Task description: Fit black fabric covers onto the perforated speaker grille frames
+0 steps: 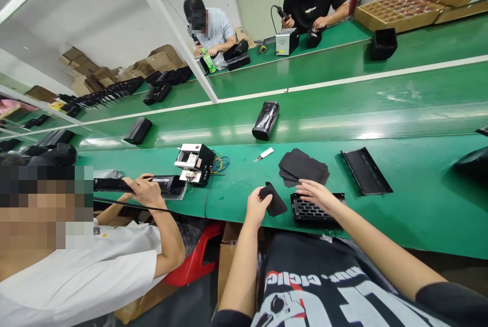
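My left hand (259,206) is closed on a thin black sheet (276,202), held just above the green bench. Over the black perforated tray (305,208), my right hand (315,194) reaches with its fingers stretched out and apart. Its fingertips come close to the lower edge of a fanned pile of black sheets (303,165); whether they touch is unclear. The tray has rows of oval holes, and my right hand and forearm cover part of it. A flat black cover (366,170) lies on the bench to the right.
A white-handled tool (264,154) lies behind the sheets. On the conveyor beyond stands a black housing (266,120). A screw-feeder-like machine (195,164) is at left, beside a co-worker in a white shirt (114,261). Two people work across the line.
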